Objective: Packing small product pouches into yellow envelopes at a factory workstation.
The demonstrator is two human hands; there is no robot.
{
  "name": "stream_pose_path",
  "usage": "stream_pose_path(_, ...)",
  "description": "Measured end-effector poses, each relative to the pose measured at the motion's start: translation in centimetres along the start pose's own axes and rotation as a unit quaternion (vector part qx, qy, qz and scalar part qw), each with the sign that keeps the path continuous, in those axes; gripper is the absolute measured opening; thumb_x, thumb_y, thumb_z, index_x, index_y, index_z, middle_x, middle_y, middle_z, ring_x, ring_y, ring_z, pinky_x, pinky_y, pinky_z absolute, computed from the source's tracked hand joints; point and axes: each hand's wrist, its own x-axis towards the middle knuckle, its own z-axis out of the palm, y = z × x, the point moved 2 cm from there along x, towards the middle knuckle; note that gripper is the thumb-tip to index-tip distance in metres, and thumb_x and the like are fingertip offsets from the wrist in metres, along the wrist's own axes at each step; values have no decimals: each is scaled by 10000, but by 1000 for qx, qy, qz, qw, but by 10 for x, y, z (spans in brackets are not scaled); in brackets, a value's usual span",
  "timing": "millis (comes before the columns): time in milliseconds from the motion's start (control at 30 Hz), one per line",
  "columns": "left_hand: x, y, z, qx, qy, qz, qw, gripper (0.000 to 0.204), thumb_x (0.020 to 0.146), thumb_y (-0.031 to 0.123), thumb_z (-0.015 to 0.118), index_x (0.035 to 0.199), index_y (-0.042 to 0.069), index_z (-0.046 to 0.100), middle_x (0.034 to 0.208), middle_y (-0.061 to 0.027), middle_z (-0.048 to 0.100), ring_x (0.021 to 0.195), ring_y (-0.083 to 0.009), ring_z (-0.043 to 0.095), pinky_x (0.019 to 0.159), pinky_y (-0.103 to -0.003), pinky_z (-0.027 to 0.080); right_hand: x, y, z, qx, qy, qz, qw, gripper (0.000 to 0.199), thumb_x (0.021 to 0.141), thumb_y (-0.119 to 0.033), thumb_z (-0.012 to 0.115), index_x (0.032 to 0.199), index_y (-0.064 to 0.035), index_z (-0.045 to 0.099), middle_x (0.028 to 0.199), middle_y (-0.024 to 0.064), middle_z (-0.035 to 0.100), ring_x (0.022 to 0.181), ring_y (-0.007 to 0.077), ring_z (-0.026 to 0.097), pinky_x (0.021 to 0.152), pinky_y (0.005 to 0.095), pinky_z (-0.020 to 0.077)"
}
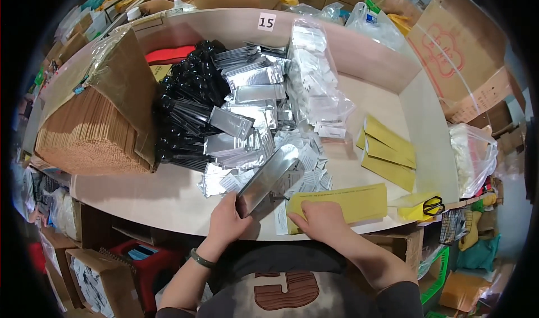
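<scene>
My left hand (pixel 227 220) is closed round the lower end of a long, shiny silver packet (pixel 268 175) with a rounded far end. It is tilted up to the right above scattered small white printed slips (pixel 309 155). My right hand (pixel 321 221) has its fingers curled on a yellow envelope (pixel 359 202) lying at the table's front edge, the thumb near its left end. A white strip (pixel 281 218) shows at that end of the envelope. Beyond the left hand lies a heap of flat silver packets (pixel 255 90), with black plastic-wrapped pieces (pixel 188 102) beside it.
A carton packed with brown sheets (pixel 90 133) stands at the left. Clear bags of white packets (pixel 314 71) lie at the back. More yellow envelopes (pixel 387 149) rest on the right side. Black-handled scissors (pixel 433 206) sit at the right front edge. A raised rim (pixel 359 54) bounds the table's back.
</scene>
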Motion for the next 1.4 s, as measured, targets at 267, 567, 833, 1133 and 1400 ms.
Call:
stream_pose_path(267,-38,-24,-7,94,24,119,988,588,682,137,763,1227,82,550,976,-163,632,901,-375,641,740,-429,529,6,-4,8,44,50,40,997,241,897,-297,628,798,-77,622,700,141,643,698,364,647,633,454,500)
stream_pose_path(567,-13,-26,-47,146,-155,249,945,669,721,224,808,1307,79,520,1000,-128,631,907,-350,630,748,-436,518,18,-40,16,105,-1,52,993,231,829,-262,585,834,-39,642,719,189,647,703,407,642,665,511,505)
stream_pose_path(833,28,0,-51,134,-112,360,916,538,817,289,721,1305,120,568,1251,-131,598,1143,-329,583,947,-432,475,55,1,-37,147,21,-112,983,145,889,-196,616,955,-104,707,906,144,686,844,351,666,726,445,520)
stream_pose_path(1133,106,14,-24,293,-65,506,808,442,885,241,584,1325,205,562,1426,-36,509,1309,-213,482,1029,-408,392,121,-1,-10,-42,-240,-308,920,148,753,-94,668,893,-118,708,840,124,617,825,331,648,687,416,507)
stream_pose_path(1400,119,17,-21,347,-8,487,802,543,849,342,645,1375,264,532,1408,23,518,1270,-169,503,940,-362,413,123,-21,-11,-42,-294,-359,885,102,794,-166,638,863,-98,669,825,136,672,817,348,663,686,452,505)
